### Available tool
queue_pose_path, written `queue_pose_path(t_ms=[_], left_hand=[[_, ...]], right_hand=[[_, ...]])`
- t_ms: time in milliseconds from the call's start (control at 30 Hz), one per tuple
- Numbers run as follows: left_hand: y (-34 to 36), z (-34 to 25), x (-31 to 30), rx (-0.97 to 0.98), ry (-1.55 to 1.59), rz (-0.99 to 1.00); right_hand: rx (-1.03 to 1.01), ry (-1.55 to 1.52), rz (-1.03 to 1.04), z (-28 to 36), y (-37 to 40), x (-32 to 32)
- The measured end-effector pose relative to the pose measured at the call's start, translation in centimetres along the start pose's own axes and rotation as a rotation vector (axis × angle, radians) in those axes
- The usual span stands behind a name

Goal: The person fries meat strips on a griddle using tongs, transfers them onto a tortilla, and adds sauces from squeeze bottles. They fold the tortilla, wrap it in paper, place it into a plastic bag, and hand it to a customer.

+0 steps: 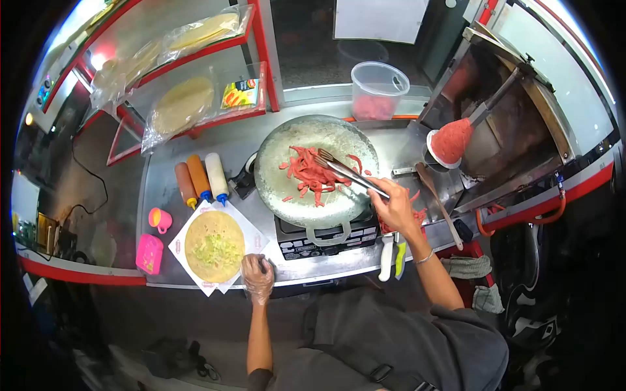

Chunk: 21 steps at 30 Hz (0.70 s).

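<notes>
My right hand [393, 207] grips a pair of metal tongs [352, 173]. The tips of the tongs reach into red meat strips [312, 171] heaped in a wide, shallow pan [277, 195]. My left hand [258, 274], in a clear plastic glove, rests with curled fingers at the counter's front edge, with nothing visible in it. Just left of it, a flatbread [195, 244] lies flat on white printed paper [253, 236]. Shredded pale green vegetable [217, 249] is spread over the flatbread's middle.
A gas stove [306, 246] supports the pan. Three sauce bottles [201, 177] lie behind the flatbread; a pink cup [160, 219] and pink box [149, 253] stand left. Two knives [386, 257] lie near my right forearm. A meat cone [452, 140] on a spit is at right.
</notes>
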<state>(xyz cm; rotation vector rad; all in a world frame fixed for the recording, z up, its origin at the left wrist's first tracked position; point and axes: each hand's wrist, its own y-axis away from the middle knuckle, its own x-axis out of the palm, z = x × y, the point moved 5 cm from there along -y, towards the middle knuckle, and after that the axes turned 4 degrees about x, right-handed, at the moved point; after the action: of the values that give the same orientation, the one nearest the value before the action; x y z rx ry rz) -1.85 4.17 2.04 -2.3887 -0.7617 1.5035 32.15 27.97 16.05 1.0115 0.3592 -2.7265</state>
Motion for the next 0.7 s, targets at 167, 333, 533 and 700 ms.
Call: queue_pose_path(t_ms=[167,333,533,700], left_hand=[[-0.5,0.0,-0.4,0.006,-0.012,-0.018],[-0.2,0.3,0.1,0.018,-0.001,-0.022],[0.0,0.7,0.3,0.057,-0.038,-0.054],[0.1,0.4,0.0,0.043,-0.014,-0.052]], right_hand=[[-0.054,0.048,0.038,1.2,-1.7,1.2],[-0.259,-0.020,-0.165,3.5,-4.1,2.3],[-0.241,0.006,-0.047,6.3,-0.5,5.0],[-0.148,-0.020,0.093,4.4,-1.6,4.0]])
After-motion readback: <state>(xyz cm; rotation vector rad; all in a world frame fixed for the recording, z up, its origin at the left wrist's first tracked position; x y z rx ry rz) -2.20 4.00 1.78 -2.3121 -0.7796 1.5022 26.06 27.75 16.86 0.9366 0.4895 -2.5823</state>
